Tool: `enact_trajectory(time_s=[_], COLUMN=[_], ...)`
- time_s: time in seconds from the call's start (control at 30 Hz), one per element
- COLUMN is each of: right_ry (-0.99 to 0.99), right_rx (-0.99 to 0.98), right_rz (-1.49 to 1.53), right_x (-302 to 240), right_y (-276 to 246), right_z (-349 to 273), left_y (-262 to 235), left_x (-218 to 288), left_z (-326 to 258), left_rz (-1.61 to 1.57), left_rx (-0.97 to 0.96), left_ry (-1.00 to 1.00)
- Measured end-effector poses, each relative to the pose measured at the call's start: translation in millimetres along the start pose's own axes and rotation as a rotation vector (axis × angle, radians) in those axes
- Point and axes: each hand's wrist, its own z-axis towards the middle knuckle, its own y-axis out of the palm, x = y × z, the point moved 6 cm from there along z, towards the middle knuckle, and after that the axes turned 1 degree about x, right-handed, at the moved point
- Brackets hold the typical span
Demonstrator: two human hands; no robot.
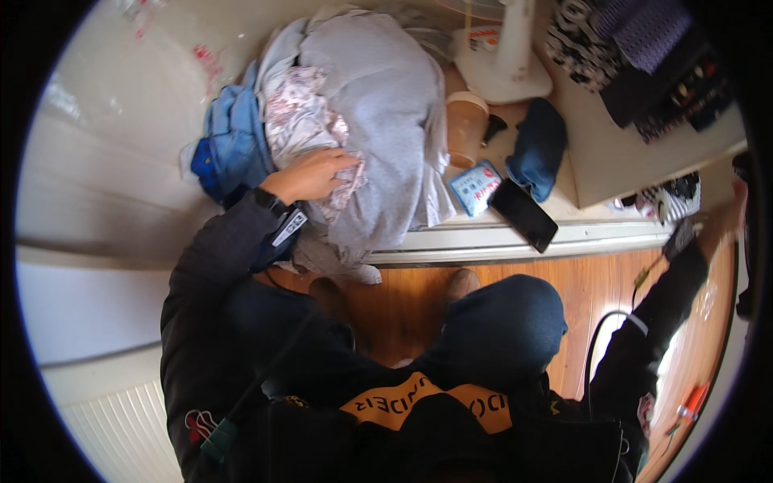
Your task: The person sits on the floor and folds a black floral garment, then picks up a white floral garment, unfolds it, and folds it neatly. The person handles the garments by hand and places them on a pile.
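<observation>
A pile of clothes lies in front of me on a pale ledge, with a large light-grey garment (374, 97) on top. My left hand (314, 175) rests at the pile's near left side, its fingers closed on a floral cloth (299, 113) in white and pink. Blue denim (235, 133) sticks out to the left of that cloth. Far out to the right, my right hand (727, 213) reaches to the rim of the picture beside dark items. Blur and the picture's edge hide its fingers, so what it touches cannot be made out.
Right of the pile stand a lidded beige cup (465, 129) and a white fan base (499, 72). A phone (525, 216) overhangs the ledge by a blue-white packet (477, 187) and a dark blue cloth item (538, 149). Folded clothes (644, 40) fill the shelf at upper right.
</observation>
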Motion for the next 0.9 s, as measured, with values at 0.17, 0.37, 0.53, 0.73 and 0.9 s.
enact_trajectory(time_s=[0.17, 0.37, 0.53, 0.73, 0.9], right_ry=[-0.036, -0.243, -0.703, -0.477, -0.558], right_rx=[-0.442, -0.795, -1.047, -1.168, -1.404], right_rz=[0.868, 0.552, 0.726, 0.808, 0.589], right_x=[-170, -377, -490, -513, -481], right_y=[9, 102, 178, 274, 348], right_z=[-31, -71, -67, -135, -268], left_y=[12, 10, -43, -132, -194], left_x=[-12, -25, -92, -158, -153], left_z=[-2, -10, -47, -149, -176], left_rz=[0.161, 0.33, 0.178, -0.094, -0.457], left_rx=[-0.131, -0.097, -0.017, 0.581, 0.978], left_ry=[-0.168, -0.16, -0.344, -0.58, -0.562])
